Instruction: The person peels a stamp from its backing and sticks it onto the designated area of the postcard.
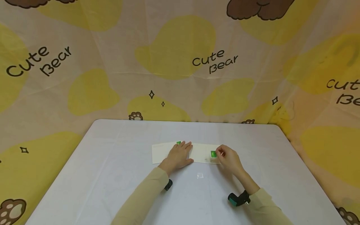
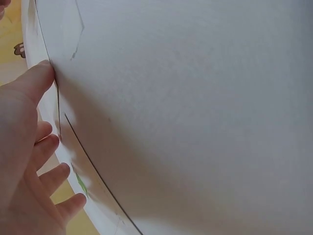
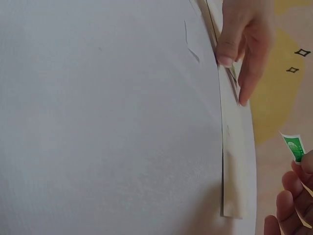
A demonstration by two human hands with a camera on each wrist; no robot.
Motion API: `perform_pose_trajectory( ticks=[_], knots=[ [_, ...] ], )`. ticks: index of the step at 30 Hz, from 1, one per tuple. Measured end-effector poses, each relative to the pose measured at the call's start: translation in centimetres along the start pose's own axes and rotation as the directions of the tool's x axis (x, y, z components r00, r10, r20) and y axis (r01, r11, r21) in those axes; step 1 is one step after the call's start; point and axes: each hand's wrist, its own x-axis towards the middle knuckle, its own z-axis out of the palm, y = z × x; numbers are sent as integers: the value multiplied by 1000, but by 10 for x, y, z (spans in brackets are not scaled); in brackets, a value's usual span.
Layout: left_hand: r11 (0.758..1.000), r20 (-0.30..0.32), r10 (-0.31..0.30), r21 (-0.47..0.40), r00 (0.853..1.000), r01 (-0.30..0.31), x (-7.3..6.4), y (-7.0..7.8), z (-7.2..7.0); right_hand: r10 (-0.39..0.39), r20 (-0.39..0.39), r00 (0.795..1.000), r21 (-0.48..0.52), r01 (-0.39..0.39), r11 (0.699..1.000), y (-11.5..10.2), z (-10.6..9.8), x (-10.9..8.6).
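Two cream envelopes or cards lie side by side, the left one point(image 1: 158, 153) and the right one point(image 1: 200, 151). With spread fingers my left hand point(image 1: 178, 157) rests where they meet, its thumb on the lower edge of the right one. A green stamp point(image 1: 178, 142) shows at the left one's top right corner, partly hidden by that hand. Between thumb and fingertip my right hand point(image 1: 229, 159) pinches another green stamp point(image 3: 295, 147) with a white border. The right wrist view shows this stamp held up, apart from the paper.
A small translucent square point(image 1: 200, 175) lies on the white table point(image 1: 126, 140) in front of the papers. Black wrist cameras sit under the left wrist point(image 1: 168, 185) and right wrist point(image 1: 239, 198). Behind the table hangs a yellow patterned cloth point(image 1: 174, 47).
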Motion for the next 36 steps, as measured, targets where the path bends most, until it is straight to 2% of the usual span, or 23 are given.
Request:
perform_pose_trajectory(
  ticks=[6, 16, 27, 32, 36],
  knots=[
    [1000, 30, -19, 1, 999, 19, 1, 0, -1, 78, 10, 997, -3, -78, 997, 14, -6, 12],
    [999, 29, -32, -20, 999, 33, 4, 0, 4, 160, 56, 985, -11, -160, 987, 32, -3, 24],
    [998, 37, -40, -36, 998, 42, 8, -1, 8, 209, 84, 974, 12, -211, 977, 45, 5, 32],
    [998, 45, -44, -41, 998, 46, 7, 0, 5, 217, 94, 972, 8, -219, 976, 47, 6, 36],
    [997, 53, -49, -55, 997, 52, 6, 1, 2, 254, 115, 960, -3, -255, 967, 45, 7, 38]
  ],
)
